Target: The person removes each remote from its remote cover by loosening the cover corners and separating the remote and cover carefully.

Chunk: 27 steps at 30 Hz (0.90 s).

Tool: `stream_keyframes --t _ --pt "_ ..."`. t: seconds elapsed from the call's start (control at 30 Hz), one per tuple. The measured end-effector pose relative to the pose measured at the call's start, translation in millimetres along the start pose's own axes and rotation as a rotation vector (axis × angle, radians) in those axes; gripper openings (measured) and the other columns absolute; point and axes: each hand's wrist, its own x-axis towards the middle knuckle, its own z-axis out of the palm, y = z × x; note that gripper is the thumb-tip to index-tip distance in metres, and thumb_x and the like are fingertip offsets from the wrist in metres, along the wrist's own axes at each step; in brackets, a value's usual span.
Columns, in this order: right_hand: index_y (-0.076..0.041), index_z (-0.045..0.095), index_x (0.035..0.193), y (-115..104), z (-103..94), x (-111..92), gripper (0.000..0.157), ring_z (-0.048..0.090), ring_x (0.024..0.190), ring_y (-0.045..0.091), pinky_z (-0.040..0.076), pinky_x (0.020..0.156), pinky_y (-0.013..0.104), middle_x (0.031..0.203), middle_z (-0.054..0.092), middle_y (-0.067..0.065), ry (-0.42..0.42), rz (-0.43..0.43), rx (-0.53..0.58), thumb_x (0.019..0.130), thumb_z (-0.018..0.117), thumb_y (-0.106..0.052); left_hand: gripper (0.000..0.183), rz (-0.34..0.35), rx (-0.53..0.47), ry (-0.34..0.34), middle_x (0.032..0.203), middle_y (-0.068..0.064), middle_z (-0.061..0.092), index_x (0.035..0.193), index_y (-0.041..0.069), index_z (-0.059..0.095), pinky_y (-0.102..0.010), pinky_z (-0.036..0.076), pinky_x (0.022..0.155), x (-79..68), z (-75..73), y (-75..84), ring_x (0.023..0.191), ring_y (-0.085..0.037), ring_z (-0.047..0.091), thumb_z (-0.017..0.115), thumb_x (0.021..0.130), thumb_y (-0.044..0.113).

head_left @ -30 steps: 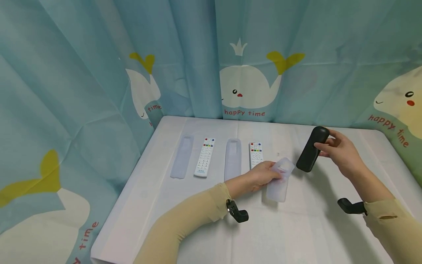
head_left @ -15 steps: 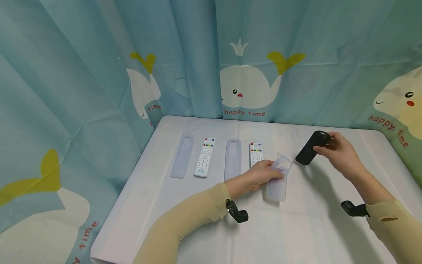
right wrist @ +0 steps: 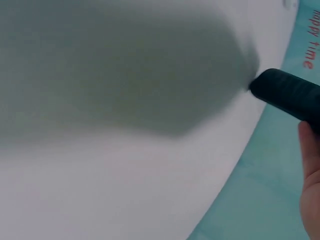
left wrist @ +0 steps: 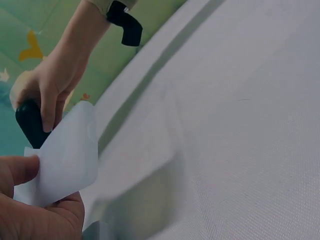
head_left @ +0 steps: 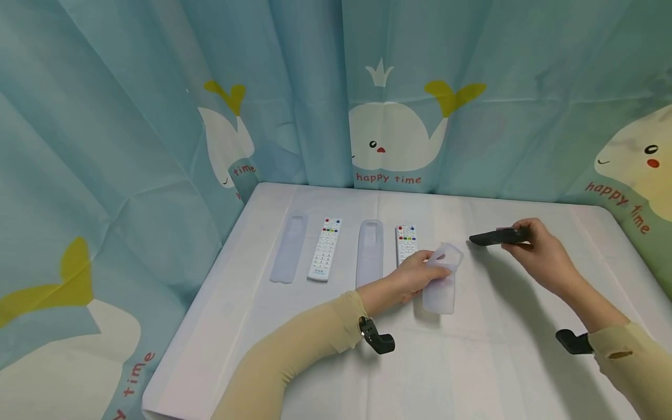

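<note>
In the head view my left hand point(head_left: 412, 274) pinches a translucent soft remote cover point(head_left: 440, 294), its open end up and tilted toward the right. The left wrist view shows the thumb on the cover point(left wrist: 70, 150) and the other fingers under it. To the right, my right hand point(head_left: 543, 256) holds a black remote control point(head_left: 493, 237) by its far end. The remote lies nearly level and edge-on in the head view, its free end pointing at the cover's mouth, a gap between them. Its smooth dark back point(right wrist: 287, 92) shows in the right wrist view.
On the white table point(head_left: 325, 350), left to right, lie a flat translucent cover point(head_left: 289, 248), a white remote point(head_left: 325, 249), another translucent cover point(head_left: 370, 251) and a second white remote point(head_left: 406, 242), partly behind the left hand. A blue whale-print curtain point(head_left: 304, 116) hangs behind.
My right hand has turned the black remote from steeply slanted to nearly level and lowered slightly. The left hand stays in place, with the cover's tilt slightly changed.
</note>
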Motion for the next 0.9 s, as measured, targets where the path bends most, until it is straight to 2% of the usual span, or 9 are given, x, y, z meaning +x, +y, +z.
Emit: stream_keyframes --t 0.1,0.2,0.37,0.5,0.73,0.77,0.83,0.87,0.9 --pt "0.001 0.046 0.124 5 1.3 -5 0.037 0.068 0.094 0.011 0.043 0.068 0.008 0.117 0.064 0.025 0.008 -0.071 -0.081 0.096 0.070 -0.004 0.044 0.002 0.001 0.014 0.108 -0.005 0.063 0.132 0.009 0.059 -0.055 0.054 0.091 0.1 0.3 -0.4 0.098 -0.026 0.064 0.075 0.091 0.005" --pt "0.000 0.052 0.130 12 4.4 -9 0.046 0.068 0.098 0.036 0.049 0.073 0.022 0.114 0.068 0.020 0.010 -0.193 -0.198 0.090 0.075 0.001 0.044 -0.004 0.008 0.027 0.107 -0.006 0.062 0.131 0.006 0.058 -0.055 0.054 0.091 0.3 1.1 -0.6 0.099 -0.027 0.064 0.075 0.091 0.003" --pt "-0.004 0.062 0.134 24 11.0 -19 0.064 0.066 0.101 0.035 0.054 0.075 0.049 0.121 0.063 0.014 -0.037 -0.433 -0.369 0.075 0.083 0.011 0.043 -0.002 0.011 0.037 0.106 -0.006 0.063 0.130 0.003 0.059 -0.055 0.054 0.091 -0.3 2.6 0.7 0.099 -0.028 0.064 0.074 0.090 -0.001" --pt "-0.003 0.061 0.131 32 14.6 -27 0.068 0.066 0.102 0.038 0.057 0.073 0.052 0.127 0.057 0.015 -0.102 -0.541 -0.452 0.069 0.086 0.010 0.043 0.004 0.020 0.046 0.107 -0.007 0.062 0.130 0.003 0.059 -0.056 0.053 0.091 -0.8 4.5 2.0 0.100 -0.028 0.064 0.073 0.090 -0.002" --pt "-0.001 0.062 0.130 40 17.8 -33 0.058 0.065 0.107 0.041 0.057 0.074 0.053 0.131 0.057 0.017 -0.143 -0.613 -0.548 0.075 0.079 0.011 0.039 0.006 0.013 0.057 0.106 -0.008 0.062 0.126 0.002 0.060 -0.057 0.053 0.090 0.7 7.8 3.0 0.098 -0.029 0.063 0.073 0.090 0.000" --pt "-0.001 0.062 0.130 42 18.3 -33 0.050 0.065 0.108 0.041 0.057 0.075 0.053 0.131 0.057 0.017 -0.140 -0.635 -0.553 0.082 0.074 0.009 0.038 0.002 0.012 0.062 0.106 -0.007 0.062 0.126 0.002 0.060 -0.057 0.053 0.091 1.5 8.2 3.4 0.098 -0.029 0.063 0.074 0.090 0.002" --pt "0.000 0.061 0.130 45 19.3 -35 0.028 0.065 0.108 0.042 0.057 0.075 0.053 0.131 0.057 0.019 -0.124 -0.681 -0.557 0.102 0.058 -0.005 0.036 -0.010 -0.002 0.074 0.104 -0.007 0.063 0.124 0.001 0.061 -0.057 0.053 0.091 3.7 9.2 4.4 0.097 -0.029 0.064 0.075 0.091 0.006" --pt "0.001 0.061 0.130 45 19.5 -35 0.028 0.065 0.107 0.042 0.058 0.073 0.053 0.130 0.057 0.019 -0.115 -0.700 -0.555 0.109 0.048 -0.013 0.036 -0.015 -0.013 0.082 0.104 -0.007 0.064 0.123 0.001 0.061 -0.056 0.053 0.091 4.9 9.7 5.1 0.097 -0.029 0.064 0.075 0.091 0.007" --pt "0.001 0.061 0.130 46 19.6 -36 0.039 0.066 0.106 0.042 0.058 0.072 0.052 0.130 0.057 0.020 -0.110 -0.712 -0.552 0.113 0.035 -0.023 0.035 -0.024 -0.027 0.089 0.103 -0.007 0.064 0.123 0.001 0.061 -0.056 0.053 0.091 6.4 10.2 5.6 0.097 -0.029 0.064 0.075 0.092 0.009"
